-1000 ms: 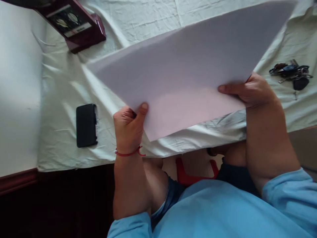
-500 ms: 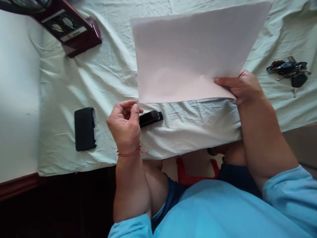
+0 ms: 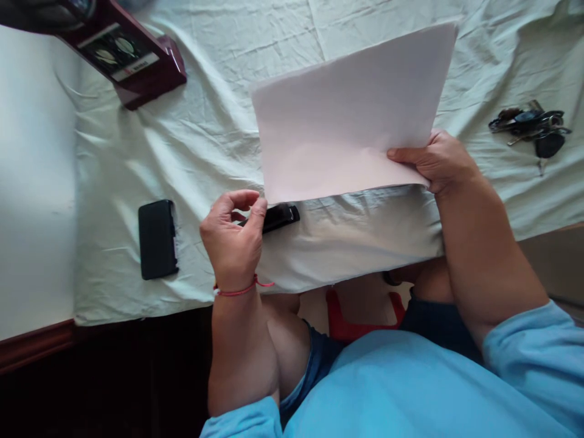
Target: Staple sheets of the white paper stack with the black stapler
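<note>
White sheets of paper [image 3: 351, 115] are held up over the cloth, tilted, with the far edge raised and the near edge slightly curled. My right hand [image 3: 440, 161] grips their near right corner, thumb lying on top and fingers hidden underneath. At the near left corner, the thumb and forefinger of my left hand [image 3: 235, 228] are pinched together at the paper's tip. A black stapler [image 3: 280, 218] lies on the cloth just below that corner, partly covered by my left hand, which appears to be above it.
A pale green cloth [image 3: 219, 134] covers the table. A black phone-like case [image 3: 157, 239] lies on the left. A bunch of keys [image 3: 531, 128] rests at the right. At the upper left stands a dark red appliance base [image 3: 150, 70]. Below the table edge is a red stool [image 3: 342, 319].
The far edge of the paper has come nearer and tilted, its left corner dropping more. My left hand has shifted slightly right and toward me, covering more of the stapler.
</note>
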The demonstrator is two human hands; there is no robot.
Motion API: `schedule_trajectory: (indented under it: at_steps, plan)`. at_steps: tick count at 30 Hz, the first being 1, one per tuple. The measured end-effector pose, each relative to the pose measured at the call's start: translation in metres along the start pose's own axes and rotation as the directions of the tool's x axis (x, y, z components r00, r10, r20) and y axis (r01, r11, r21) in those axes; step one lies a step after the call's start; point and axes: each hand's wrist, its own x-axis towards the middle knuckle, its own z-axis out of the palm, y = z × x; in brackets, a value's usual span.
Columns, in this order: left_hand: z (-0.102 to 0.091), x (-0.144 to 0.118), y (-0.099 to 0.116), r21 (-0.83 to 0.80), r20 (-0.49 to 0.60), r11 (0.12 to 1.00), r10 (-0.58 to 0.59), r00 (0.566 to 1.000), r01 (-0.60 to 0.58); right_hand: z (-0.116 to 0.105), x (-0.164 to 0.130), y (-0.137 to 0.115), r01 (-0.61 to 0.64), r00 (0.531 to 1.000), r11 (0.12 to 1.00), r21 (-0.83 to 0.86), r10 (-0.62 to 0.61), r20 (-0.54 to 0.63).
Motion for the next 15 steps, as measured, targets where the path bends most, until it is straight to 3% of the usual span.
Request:
schedule_trajectory:
  at_steps: [3, 7, 15]
  plan:
    - [-0.007, -0.002, 0.001, 0.052, 0.139, 0.999, 0.006, 0.99, -0.013, -0.002, 0.001, 0.001, -0.007, 1.0, 1.0, -0.01, 0.007, 0.03]
    - [-0.012, -0.003, 0.002, 0.097, 0.267, 0.994, -0.072, 0.961, 0.048, -0.003, 0.001, 0.0, -0.024, 0.999, 0.998, -0.057, 0.026, 0.036]
    - [-0.015, -0.001, -0.002, 0.096, 0.308, 0.994, -0.088, 0.947, 0.06, -0.009, 0.001, -0.004, 0.012, 0.999, 0.999, -0.05, -0.01, 0.04]
